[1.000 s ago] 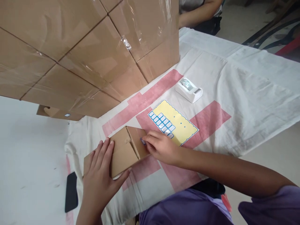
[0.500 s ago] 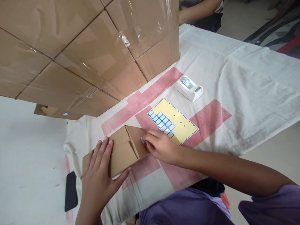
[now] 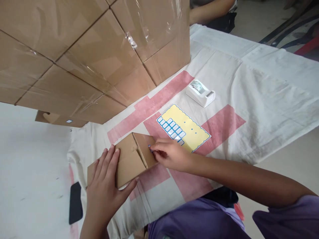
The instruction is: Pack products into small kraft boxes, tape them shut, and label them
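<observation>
A small brown cardboard box lies near the table's front edge, its flap seam slightly gapped. My left hand grips its left part, fingers over the top and thumb along the near side. At the box's right end, my right hand has its fingers pinched together on a small blue-edged sticker, mostly hidden under the fingertips against the cardboard. Just beyond that hand lies a yellow sheet with rows of white blue-edged stickers; its near edge is partly covered by my hand.
Large taped cartons are stacked at the back left. A white tape dispenser stands behind the sheet. Pink strips mark the white cloth. A dark phone-like object lies at left. Another person's arm shows at the back.
My right fingertips have shifted slightly over the sticker, covering more of it. The left hand and the box stay in place.
</observation>
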Demonstrator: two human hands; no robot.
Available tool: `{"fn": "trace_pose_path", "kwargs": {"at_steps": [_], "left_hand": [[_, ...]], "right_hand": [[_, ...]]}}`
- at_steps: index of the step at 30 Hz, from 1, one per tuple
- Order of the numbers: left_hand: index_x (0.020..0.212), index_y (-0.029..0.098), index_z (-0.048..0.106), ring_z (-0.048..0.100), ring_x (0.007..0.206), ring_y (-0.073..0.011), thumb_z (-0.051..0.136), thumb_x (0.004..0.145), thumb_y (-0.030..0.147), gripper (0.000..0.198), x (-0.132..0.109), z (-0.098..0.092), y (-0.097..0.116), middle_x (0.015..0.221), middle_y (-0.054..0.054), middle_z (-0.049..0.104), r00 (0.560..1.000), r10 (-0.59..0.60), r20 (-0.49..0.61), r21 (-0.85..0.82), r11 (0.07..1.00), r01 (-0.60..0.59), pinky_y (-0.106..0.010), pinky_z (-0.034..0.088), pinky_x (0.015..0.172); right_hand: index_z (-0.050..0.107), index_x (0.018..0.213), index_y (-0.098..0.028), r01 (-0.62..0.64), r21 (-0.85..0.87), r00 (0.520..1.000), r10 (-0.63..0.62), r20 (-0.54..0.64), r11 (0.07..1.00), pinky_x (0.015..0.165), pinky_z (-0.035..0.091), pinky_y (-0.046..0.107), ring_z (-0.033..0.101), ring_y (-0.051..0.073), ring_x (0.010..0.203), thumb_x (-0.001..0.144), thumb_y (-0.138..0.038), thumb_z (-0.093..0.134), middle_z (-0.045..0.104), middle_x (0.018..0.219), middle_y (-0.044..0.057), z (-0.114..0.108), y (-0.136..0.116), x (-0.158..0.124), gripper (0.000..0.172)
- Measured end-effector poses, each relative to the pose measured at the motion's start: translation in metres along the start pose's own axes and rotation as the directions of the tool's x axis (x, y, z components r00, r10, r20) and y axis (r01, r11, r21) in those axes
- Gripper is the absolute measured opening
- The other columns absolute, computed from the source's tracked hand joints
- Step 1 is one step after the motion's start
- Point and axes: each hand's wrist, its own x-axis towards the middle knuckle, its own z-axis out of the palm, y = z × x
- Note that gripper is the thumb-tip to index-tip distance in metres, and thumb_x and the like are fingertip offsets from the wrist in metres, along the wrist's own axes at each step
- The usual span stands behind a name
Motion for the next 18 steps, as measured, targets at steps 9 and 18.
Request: {"fn": "trace_pose_path", "kwargs": {"at_steps": [9, 18], "left_hand": [[0.160, 0.021, 0.023, 0.036, 0.149, -0.0375, 0.059, 0.086, 0.058, 0.090, 0.002, 0.005, -0.003, 0.162, -0.015, 0.038, 0.999, 0.016, -0.038, 0.011, 1.000, -0.016, -0.054, 0.030, 0.118], [0.160, 0.023, 0.026, 0.041, 0.146, -0.0351, 0.052, 0.088, 0.067, 0.088, -0.010, 0.021, -0.035, 0.159, -0.012, 0.045, 0.969, 0.203, -0.141, 0.001, 0.979, -0.205, -0.048, 0.030, 0.117]], "right_hand": [[0.075, 0.120, -0.019, -0.198, 0.127, 0.960, 0.166, 0.226, 0.972, 0.077, 0.056, 0.030, 0.069, 0.016, 0.083, 0.086, -0.010, 0.062, 0.072, 0.098, 0.006, -0.028, -0.009, -0.018, 0.037], [-0.021, 0.161, -0.019, -0.229, 0.041, 0.878, 0.188, 0.440, 0.973, 0.125, 0.003, 0.059, -0.012, 0.040, 0.156, 0.061, -0.065, 0.087, -0.008, 0.169, 0.021, 0.012, -0.017, 0.013, 0.155]]}}
